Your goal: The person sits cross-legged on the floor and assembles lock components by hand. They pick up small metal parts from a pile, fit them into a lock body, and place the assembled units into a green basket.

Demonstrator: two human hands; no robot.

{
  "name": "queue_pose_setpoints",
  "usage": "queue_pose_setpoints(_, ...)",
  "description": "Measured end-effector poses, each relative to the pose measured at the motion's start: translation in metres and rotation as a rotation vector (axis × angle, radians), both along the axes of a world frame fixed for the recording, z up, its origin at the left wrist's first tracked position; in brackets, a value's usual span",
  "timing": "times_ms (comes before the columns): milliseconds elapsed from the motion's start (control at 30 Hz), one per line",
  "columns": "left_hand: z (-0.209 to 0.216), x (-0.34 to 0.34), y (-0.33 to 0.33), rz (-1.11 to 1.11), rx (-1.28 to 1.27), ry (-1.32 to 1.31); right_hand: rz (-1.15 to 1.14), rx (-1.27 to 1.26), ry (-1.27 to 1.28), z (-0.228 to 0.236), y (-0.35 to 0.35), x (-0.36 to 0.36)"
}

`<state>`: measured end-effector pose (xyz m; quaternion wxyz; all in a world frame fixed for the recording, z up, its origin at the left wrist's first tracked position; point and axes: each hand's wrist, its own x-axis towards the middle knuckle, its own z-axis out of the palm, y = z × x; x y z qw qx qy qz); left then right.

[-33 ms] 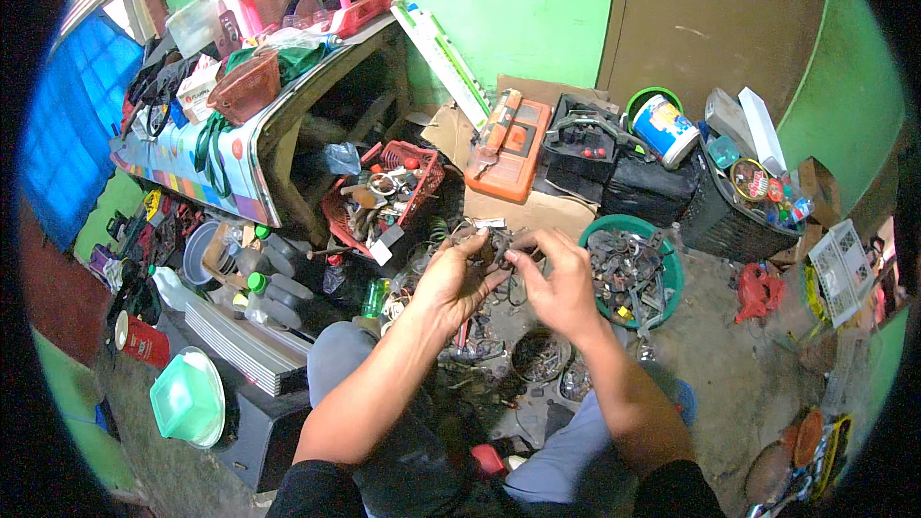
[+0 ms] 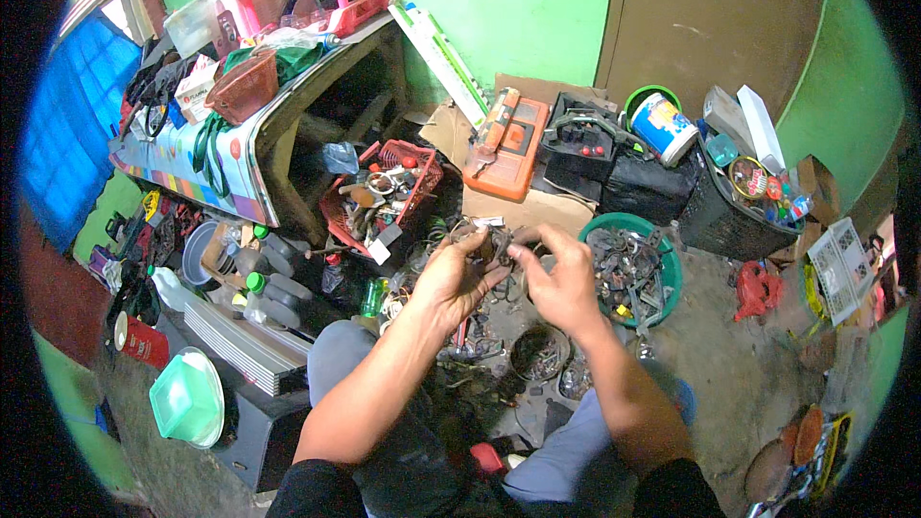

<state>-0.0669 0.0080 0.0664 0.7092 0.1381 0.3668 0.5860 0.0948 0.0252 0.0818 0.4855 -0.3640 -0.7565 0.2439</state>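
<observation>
My left hand [image 2: 449, 280] is closed around a small dark metal-looking part [image 2: 493, 251], its thumb on top and its fingers curled beneath. On the part's right side, my right hand [image 2: 561, 278] pinches with thumb and forefinger. The part's exact kind is too small to make out, and the fingers hide some of it. Below the hands, loose small parts and wires litter the floor between my knees. A round tin [image 2: 519, 366] of small metal bits stands there. Right of my right hand is a green basin [image 2: 669, 299] filled with dark and metallic pieces.
Ahead, an orange tool case [image 2: 513, 171] lies on cardboard beside a black toolbox [image 2: 576, 158]. A red crate [image 2: 336, 221] of parts stands left of them. A black basket [image 2: 720, 225] with cans is at the right. Dark jugs [image 2: 288, 297] and a black box [image 2: 251, 436] lie leftward.
Both hands keep nearly the same place around the small part. My right thumb and forefinger have shifted very slightly against it. Nothing else has visibly moved.
</observation>
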Motion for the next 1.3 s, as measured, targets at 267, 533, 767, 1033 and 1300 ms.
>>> queue_pose_setpoints(267,0.011,0.005,0.028,-0.023,0.133,-0.189,0.183,-0.29,0.537,0.011,0.019,0.027)
queue_pose_setpoints(533,0.0,0.035,0.059,0.033,0.039,-0.289,0.073,-0.301,0.682,0.027,0.04,0.089)
queue_pose_setpoints(767,-0.024,0.068,0.085,-0.068,-0.105,-0.309,-0.089,-0.338,0.576,-0.015,0.099,0.175)
queue_pose_setpoints(1033,-0.048,0.105,0.115,-0.135,-0.071,-0.175,-0.439,-0.507,0.162,-0.18,0.167,0.259)
queue_pose_setpoints(1300,-0.066,0.115,0.128,-0.298,-0.096,-0.014,-0.688,-0.826,0.289,-0.231,0.184,0.226)
